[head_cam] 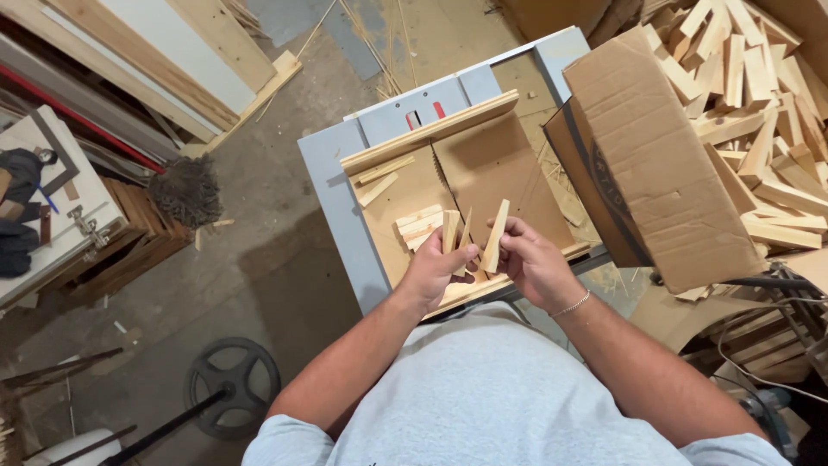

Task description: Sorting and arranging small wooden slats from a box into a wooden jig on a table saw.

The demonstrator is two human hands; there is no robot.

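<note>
We are gripping pale tapered wooden wedges (457, 237) in our left hand (434, 269); our right hand (528, 259) pinching another pale wooden wedge (496, 235) just beside them, above the tan plywood sled (500, 164).

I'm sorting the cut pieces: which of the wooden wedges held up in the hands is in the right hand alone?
The tall pale wedge, rightmost of those raised. The right hand pinches it upright, apart from the wedges gripped in the left hand.

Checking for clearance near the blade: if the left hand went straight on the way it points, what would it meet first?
Probably the small stack of wood strips on the sled, just beyond the left hand; depth is unclear.
</note>
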